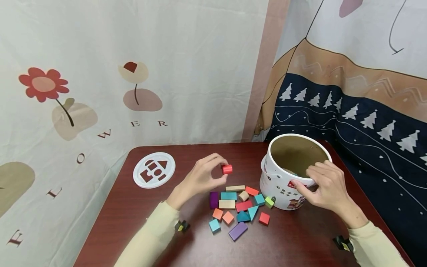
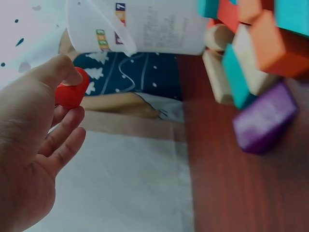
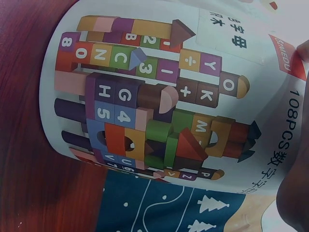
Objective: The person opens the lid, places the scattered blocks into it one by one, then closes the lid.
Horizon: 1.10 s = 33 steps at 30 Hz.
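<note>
- Left hand (image 1: 200, 176): thumb and fingers pinch a red cylinder (image 1: 227, 169), held up off the surface (image 1: 110, 222), left of the bucket (image 1: 280, 189) and apart from it.
- Right hand (image 1: 325, 185): grips the bucket's rim at the near right side, thumb outside, other fingers curled over the edge.
- The bucket stands at the right of the surface, open at the top; something inside shows just past the rim, too hidden to name.
- Loose blocks lie between the arms: a purple block (image 1: 238, 231) nearest the person, a teal triangle (image 1: 253, 213), a red cube (image 1: 264, 218), and a green block (image 1: 269, 202) just beside the bucket.
- The lid (image 1: 169, 170), white with cut-out shapes, lies flat at the far left, well apart from the blocks.
</note>
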### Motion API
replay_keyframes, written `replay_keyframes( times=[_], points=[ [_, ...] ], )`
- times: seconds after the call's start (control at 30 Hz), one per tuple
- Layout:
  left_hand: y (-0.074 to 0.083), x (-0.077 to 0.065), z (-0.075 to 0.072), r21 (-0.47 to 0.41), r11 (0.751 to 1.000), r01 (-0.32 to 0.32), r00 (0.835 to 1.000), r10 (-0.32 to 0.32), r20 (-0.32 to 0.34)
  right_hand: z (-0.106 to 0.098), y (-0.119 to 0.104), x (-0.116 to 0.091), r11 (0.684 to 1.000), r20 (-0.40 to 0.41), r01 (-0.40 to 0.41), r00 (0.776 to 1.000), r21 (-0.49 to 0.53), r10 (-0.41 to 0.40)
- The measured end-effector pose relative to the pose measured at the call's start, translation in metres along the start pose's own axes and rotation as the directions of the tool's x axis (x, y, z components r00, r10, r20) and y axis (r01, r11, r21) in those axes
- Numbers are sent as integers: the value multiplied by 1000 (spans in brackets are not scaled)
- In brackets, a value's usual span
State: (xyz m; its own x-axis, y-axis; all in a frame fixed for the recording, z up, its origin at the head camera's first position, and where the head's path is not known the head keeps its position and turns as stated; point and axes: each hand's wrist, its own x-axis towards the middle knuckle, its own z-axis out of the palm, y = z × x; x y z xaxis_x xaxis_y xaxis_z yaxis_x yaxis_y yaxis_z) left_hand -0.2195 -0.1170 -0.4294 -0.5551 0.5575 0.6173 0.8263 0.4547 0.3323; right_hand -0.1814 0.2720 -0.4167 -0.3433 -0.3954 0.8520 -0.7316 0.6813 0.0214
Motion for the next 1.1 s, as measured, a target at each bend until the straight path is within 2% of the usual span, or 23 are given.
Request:
replay_keyframes(
  times=[0.23, 0.6, 0.8, 1.1],
  points=[
    [13, 37, 1, 1, 997, -77, 997, 77, -11, 0, -2, 3, 1000, -18, 12, 1000, 4, -12],
    [31, 86, 1, -26, 995, -92, 996, 92, 10, 0, -1, 1, 1000, -6, 4, 1000, -6, -4],
    [38, 110, 7, -66, 992, -107, 993, 110, 42, 0, -1, 1, 1000, 2, 1, 1000, -9, -1],
    [47, 142, 20, -61, 988, -139, 985, 144, 91, 0, -4, 5, 1000, -18, 20, 1000, -5, -20]
  ],
)
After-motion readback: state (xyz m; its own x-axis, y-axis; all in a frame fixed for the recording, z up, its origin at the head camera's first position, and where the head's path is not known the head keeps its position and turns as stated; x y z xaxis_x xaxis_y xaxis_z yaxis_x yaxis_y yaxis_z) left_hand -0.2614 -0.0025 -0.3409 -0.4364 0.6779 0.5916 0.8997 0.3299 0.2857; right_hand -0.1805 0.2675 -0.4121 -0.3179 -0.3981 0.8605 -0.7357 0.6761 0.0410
